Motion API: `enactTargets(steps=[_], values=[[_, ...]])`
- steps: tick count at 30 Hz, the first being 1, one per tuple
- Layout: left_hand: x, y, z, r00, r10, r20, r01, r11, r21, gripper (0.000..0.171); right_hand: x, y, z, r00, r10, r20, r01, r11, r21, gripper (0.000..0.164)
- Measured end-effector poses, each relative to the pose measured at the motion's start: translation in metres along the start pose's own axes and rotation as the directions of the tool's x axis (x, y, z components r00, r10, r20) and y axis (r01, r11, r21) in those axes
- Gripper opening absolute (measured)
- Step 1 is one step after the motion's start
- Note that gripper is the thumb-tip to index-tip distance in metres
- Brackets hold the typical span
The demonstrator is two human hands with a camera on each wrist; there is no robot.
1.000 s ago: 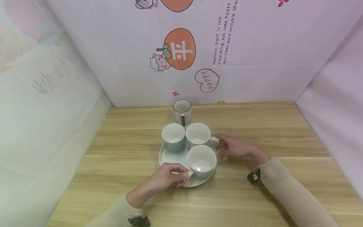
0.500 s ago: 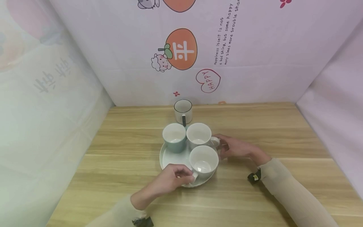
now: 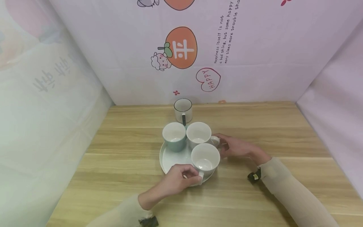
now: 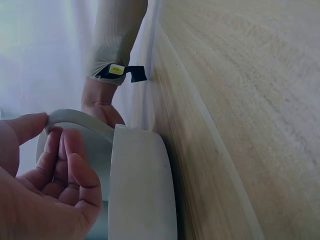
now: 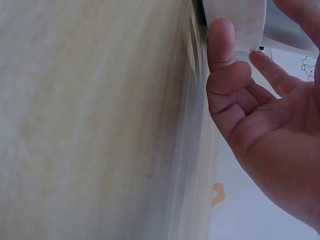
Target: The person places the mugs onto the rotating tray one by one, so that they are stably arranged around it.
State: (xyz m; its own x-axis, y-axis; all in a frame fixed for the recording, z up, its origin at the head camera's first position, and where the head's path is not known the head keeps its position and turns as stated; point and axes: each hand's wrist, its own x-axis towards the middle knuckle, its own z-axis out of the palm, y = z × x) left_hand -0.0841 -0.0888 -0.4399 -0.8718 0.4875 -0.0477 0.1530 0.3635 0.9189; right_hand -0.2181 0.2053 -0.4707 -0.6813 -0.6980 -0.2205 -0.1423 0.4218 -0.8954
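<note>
On a round white plate (image 3: 172, 160) in the head view stand white cups and a pale blue cup (image 3: 175, 146). My left hand (image 3: 180, 179) pinches the handle of the front white cup (image 3: 205, 159) between thumb and fingers; the left wrist view shows the handle (image 4: 75, 116) in that grip. This cup overlaps the plate's right rim. At the plate's right side, my right hand (image 3: 235, 147) is close by the handle of the rear white cup (image 3: 198, 135). In the right wrist view its bent fingers (image 5: 221, 42) touch the plate's outer wall (image 5: 239, 22).
A white mug with a black rim (image 3: 182, 111) stands behind the plate, its dark handle facing me. The wooden tabletop (image 3: 127, 135) ends at a printed cloth wall (image 3: 136, 78), with further cloth walls at left and right.
My left hand has moved right with the front cup, whose handle has swung toward me. The right hand and the other cups have stayed in place.
</note>
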Motion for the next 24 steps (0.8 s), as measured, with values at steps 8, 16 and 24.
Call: enactTargets(steps=[8,16,24], values=[[0.0012,0.0027,0.0057,1.000,0.005,-0.019,-0.005,1.000,-0.001,0.014,-0.0014,-0.0039,0.0003,1.000,0.006,0.003,-0.006,1.000,0.029,0.082],[0.0004,0.0037,0.0062,1.000,0.011,-0.018,-0.010,1.000,0.014,0.015,-0.0018,-0.0026,0.0006,1.000,0.021,-0.009,-0.021,1.000,0.012,0.083],[-0.0052,-0.0003,-0.0008,1.000,0.020,0.004,-0.020,1.000,0.001,0.017,-0.0018,-0.0014,0.0009,1.000,0.003,-0.008,-0.003,1.000,-0.004,0.082]])
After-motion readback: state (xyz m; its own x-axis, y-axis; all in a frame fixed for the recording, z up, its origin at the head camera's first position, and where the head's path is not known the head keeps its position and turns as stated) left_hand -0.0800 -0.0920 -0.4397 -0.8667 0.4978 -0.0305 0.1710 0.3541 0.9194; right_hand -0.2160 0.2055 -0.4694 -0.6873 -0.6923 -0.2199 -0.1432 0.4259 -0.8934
